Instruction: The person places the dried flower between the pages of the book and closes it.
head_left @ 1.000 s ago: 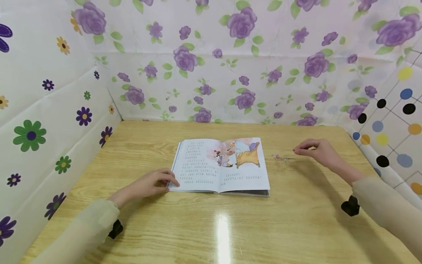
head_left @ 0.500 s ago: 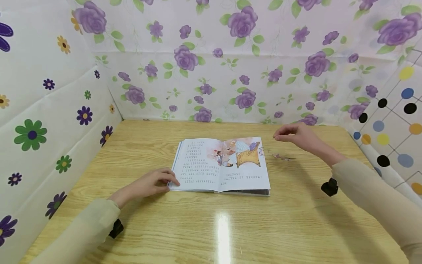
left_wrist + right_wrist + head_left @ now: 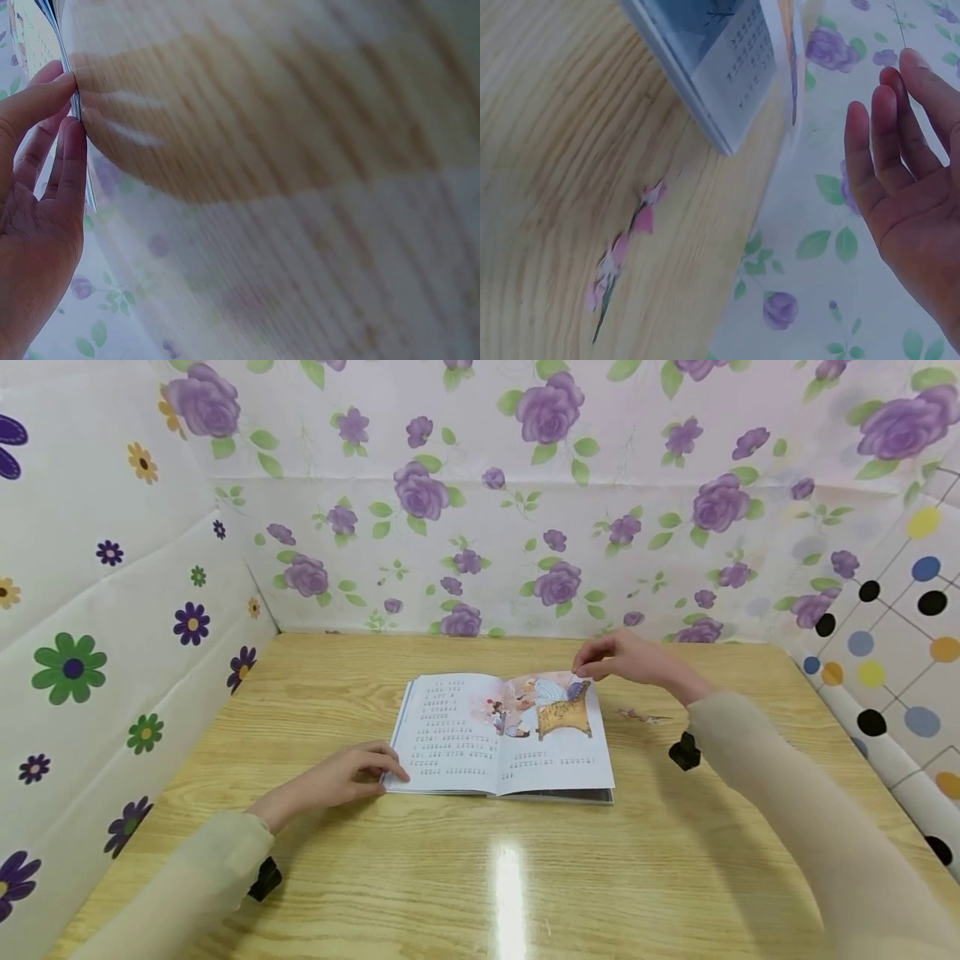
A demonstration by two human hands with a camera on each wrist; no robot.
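Left hand (image 3: 345,775): fingers loosely bent, resting on one open book (image 3: 450,735) at its near left corner; press lightly to steady it. Right hand (image 3: 633,658): fingertips, as far as I can see from here, pinch one thin stem (image 3: 899,25) above the far right corner; avoid crushing. Right of the book: one sprig (image 3: 621,246)

Count: 1 open paper book (image 3: 446,735) w/ 2 facing white pp. (image 3: 555,767); 1 bare L hand (image 3: 348,775), 1 bare R hand (image 3: 633,660); 1 thin dark stem (image 3: 900,22); approx. 1–2 pink-flowered sprigs (image 3: 616,256), exact no. unclear; 2 beige fabric sleeves (image 3: 787,802); 2 small black wrist units (image 3: 685,752); 1 pale wood-grain counter (image 3: 637,877); 3 patterned cloth walls (image 3: 480,502).
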